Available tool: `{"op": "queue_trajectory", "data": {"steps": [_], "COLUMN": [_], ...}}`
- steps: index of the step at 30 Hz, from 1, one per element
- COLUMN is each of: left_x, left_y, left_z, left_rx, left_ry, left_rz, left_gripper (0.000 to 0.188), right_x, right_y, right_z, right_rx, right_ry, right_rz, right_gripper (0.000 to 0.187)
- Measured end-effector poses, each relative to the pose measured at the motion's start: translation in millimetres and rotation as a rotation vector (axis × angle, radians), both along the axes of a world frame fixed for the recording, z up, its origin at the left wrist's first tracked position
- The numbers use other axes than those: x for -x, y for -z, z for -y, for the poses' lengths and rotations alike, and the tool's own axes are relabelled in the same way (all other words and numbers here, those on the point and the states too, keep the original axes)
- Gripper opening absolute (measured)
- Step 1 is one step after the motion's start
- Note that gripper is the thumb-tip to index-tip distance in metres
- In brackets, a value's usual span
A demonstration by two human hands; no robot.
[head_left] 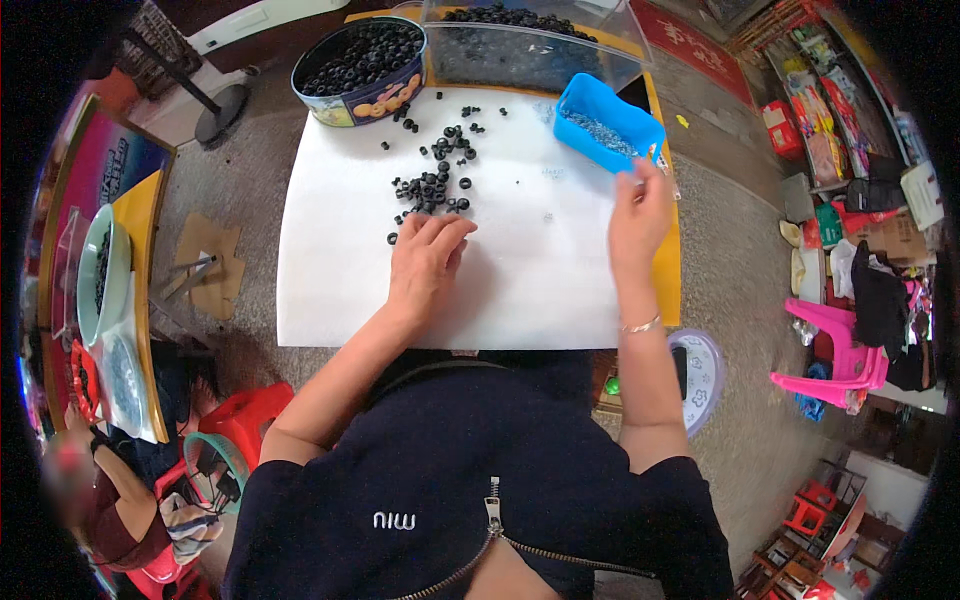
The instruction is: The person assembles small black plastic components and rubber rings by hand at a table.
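Observation:
Loose small black ring-shaped parts (440, 190) lie scattered in a band down the middle of a white board (340, 250). At the near end of that band is my left hand (428, 260), its fingers bent and drawn together; whatever is in them is hidden. On the right, a blue scoop-shaped tray (590, 95) holds many tiny pale grey-blue pieces (602, 132). My right hand (642, 220) is at the tray's near right corner, fingertips pinched together. Between those fingertips I cannot make out what is held.
A round tin (325, 107) full of black parts stands at the back left. Beside it is a clear plastic bin (510, 62) with more of them. Another person (125, 500) sits at a side table on the left, near a pale green bowl (88, 300). Pink stools (835, 345) stand at right.

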State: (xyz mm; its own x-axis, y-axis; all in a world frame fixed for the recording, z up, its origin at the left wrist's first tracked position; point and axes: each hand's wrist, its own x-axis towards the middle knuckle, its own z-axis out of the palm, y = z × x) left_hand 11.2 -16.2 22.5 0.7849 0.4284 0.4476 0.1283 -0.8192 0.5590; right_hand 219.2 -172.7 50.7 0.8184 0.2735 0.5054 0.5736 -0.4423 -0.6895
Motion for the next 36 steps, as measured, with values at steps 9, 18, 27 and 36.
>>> {"op": "queue_trajectory", "data": {"steps": [9,18,27,36], "left_x": [-5.7,-31.7,-164.9,-178.4], "left_y": [23.0,-10.1,6.8,19.2], "left_z": [-6.0,-4.4,-17.4,-10.2], "left_rx": [-0.250,-0.126,0.654,1.095], "left_ry": [0.095,0.119,0.071,0.102], "left_rz": [-0.083,0.056,0.277,0.417], "left_gripper": [0.039,0.040,0.053,0.055], "right_x": [-133.7,-76.3,-31.9,-11.8], "right_y": [44.3,21.6,48.7,51.2], "right_z": [6.7,-7.0,-18.7,-21.2], "right_rx": [-0.151,-0.071,-0.539,-0.663], "right_ry": [0.095,0.072,-0.159,-0.142], "right_rz": [-0.507,-0.510,-0.384,-0.517], "right_gripper": [0.054,0.041,0.048,0.053]}}
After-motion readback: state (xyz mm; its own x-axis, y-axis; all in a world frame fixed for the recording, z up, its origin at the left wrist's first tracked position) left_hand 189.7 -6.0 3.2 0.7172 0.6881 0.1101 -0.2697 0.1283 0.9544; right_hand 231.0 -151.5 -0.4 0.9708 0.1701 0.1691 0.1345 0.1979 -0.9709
